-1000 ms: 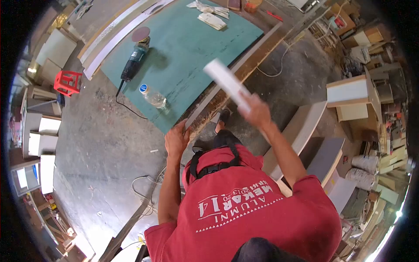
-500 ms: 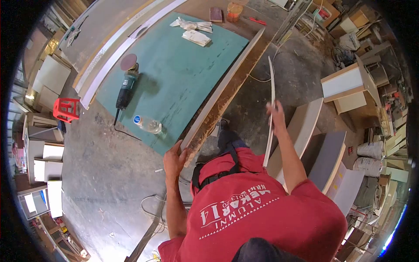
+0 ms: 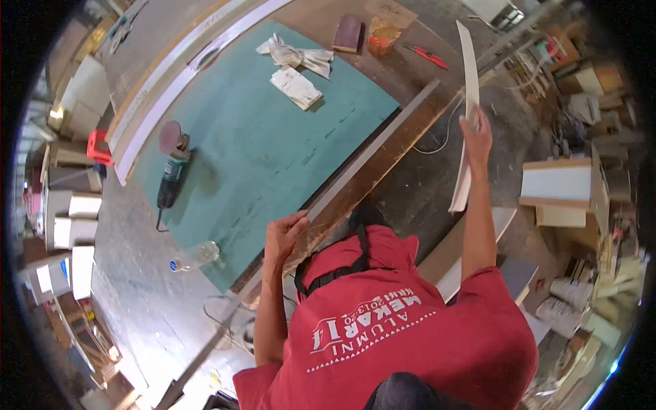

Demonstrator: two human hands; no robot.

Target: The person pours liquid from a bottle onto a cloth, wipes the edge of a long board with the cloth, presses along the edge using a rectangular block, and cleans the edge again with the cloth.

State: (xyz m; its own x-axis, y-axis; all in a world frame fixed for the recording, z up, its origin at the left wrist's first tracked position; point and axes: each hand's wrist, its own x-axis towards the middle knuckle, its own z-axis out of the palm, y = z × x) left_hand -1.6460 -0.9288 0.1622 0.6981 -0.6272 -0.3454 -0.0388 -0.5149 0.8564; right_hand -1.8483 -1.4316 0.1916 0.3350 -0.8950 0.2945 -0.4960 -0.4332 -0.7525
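Note:
My right hand [image 3: 478, 137] is closed around a long, thin, pale wooden strip [image 3: 471, 82], held up over the floor to the right of the workbench. Along the bench's near edge lies a straight greyish strip [image 3: 369, 149], and my left hand [image 3: 283, 239] has its fingers and thumb closed on it. On the green bench top [image 3: 273, 164] rests a sander-polisher power tool [image 3: 173, 167] with a round disc. A clear plastic bottle [image 3: 198, 257] with a blue cap is near the bench's left corner.
White gloves [image 3: 297, 58], a folded white cloth [image 3: 295, 87], a dark red block [image 3: 348, 34], an orange container [image 3: 383, 35] and a red tool [image 3: 430, 57] lie toward the far side. Curved panels [image 3: 468, 246] stand beside me at right. A cable [image 3: 437, 147] crosses the floor.
My right hand has moved up and away from my body, carrying the pale strip with it. The view has shifted, so the power tool and bottle appear farther left. My left hand stays at the bench edge.

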